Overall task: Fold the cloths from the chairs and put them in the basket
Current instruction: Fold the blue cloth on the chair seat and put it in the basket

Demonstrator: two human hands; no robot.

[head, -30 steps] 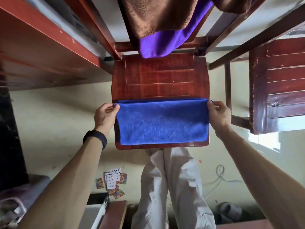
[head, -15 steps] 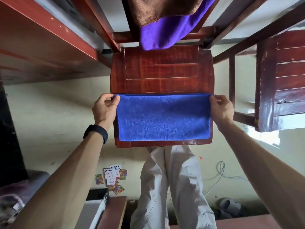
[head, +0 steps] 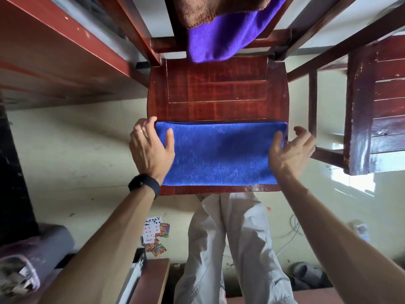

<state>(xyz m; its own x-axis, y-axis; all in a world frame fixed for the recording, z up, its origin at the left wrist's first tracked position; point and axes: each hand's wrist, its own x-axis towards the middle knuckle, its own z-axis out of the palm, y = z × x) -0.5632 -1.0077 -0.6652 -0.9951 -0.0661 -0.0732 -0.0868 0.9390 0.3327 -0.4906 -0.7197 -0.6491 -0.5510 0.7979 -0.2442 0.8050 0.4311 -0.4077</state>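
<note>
Blue cloth (head: 221, 152) flat on chair seat (head: 217, 91)

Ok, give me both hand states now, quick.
Left hand: grips the left end of the blue cloth.
Right hand: open, thumb resting on the cloth.

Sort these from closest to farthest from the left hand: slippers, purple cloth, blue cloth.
1. Blue cloth: touching the left hand, on the seat.
2. Purple cloth: hanging at the chair's far end.
3. Slippers: on the floor, far right.
</note>
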